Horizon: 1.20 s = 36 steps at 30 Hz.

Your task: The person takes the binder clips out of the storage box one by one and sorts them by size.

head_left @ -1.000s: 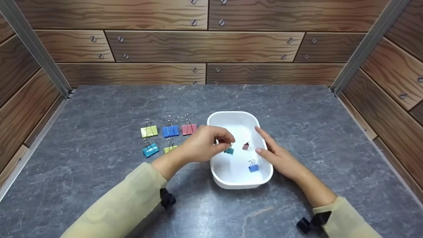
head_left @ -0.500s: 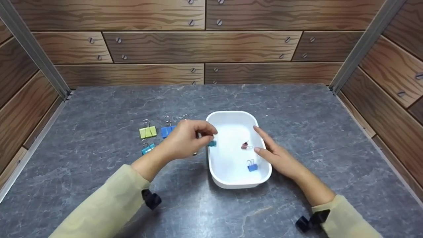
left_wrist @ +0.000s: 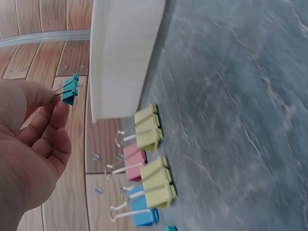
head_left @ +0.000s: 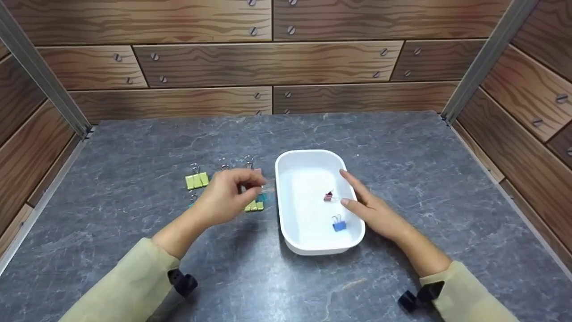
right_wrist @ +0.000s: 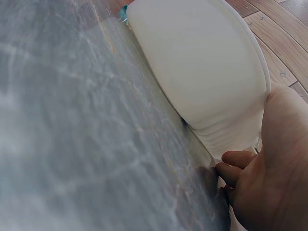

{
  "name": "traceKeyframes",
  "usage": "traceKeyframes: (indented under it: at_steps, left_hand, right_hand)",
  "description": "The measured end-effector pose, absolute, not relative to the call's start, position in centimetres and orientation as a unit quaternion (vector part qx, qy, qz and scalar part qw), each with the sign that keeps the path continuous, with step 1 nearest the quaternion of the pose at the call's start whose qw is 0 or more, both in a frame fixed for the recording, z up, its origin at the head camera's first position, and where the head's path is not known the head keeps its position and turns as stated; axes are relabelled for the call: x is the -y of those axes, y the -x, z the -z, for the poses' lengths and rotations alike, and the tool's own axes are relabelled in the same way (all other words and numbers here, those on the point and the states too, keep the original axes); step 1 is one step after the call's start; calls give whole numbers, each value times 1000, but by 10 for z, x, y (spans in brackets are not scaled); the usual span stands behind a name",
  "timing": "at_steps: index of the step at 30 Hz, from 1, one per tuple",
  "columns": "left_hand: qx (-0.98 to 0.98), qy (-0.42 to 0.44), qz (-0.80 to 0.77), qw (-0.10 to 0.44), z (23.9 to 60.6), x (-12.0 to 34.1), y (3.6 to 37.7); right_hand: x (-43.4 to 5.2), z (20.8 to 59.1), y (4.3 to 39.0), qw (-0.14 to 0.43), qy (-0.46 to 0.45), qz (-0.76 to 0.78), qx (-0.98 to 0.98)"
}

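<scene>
A small teal binder clip point(left_wrist: 70, 90) hangs by its wire handles from the thumb and fingertips of my left hand point(head_left: 230, 194). In the head view it is off the white tub's left side, partly hidden and blurred. My right hand point(head_left: 377, 212) holds the right rim of the tub point(head_left: 308, 247), thumb and index fingertip over the edge; the right wrist view shows other fingers against the outer wall. Inside the tub lie a small red binder clip point(head_left: 328, 197), near the right thumb, and a small blue binder clip point(head_left: 339, 224).
Larger binder clips stand on the grey marbled table point(head_left: 393, 152) left of the tub: a yellow one point(head_left: 196, 180), another yellow one point(left_wrist: 148, 126), a pink one point(left_wrist: 134, 161) and a blue one point(left_wrist: 143, 211). My left hand partly hides them in the head view. Wood-patterned walls enclose the table.
My left hand has carried the teal clip left, from over the tub, across its rim, to outside it. The right hand stays on the rim. The head view has shifted slightly.
</scene>
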<state>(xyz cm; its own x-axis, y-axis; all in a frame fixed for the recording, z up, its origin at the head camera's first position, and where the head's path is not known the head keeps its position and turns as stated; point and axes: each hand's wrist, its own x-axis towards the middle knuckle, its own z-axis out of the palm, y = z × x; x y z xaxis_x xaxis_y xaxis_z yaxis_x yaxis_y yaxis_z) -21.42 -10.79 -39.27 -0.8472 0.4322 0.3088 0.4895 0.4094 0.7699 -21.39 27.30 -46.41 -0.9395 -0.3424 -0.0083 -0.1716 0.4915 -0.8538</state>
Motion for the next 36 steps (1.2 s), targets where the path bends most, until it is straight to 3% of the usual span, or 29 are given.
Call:
traceKeyframes:
  at_steps: [15,36]
  left_hand:
    - [857,255,448,-2,416,129,210]
    - [857,266,438,-43,445,124,201]
  right_hand:
    - [-273,465,214,90,150,492,-853]
    - [-274,463,213,87,158,483,-857]
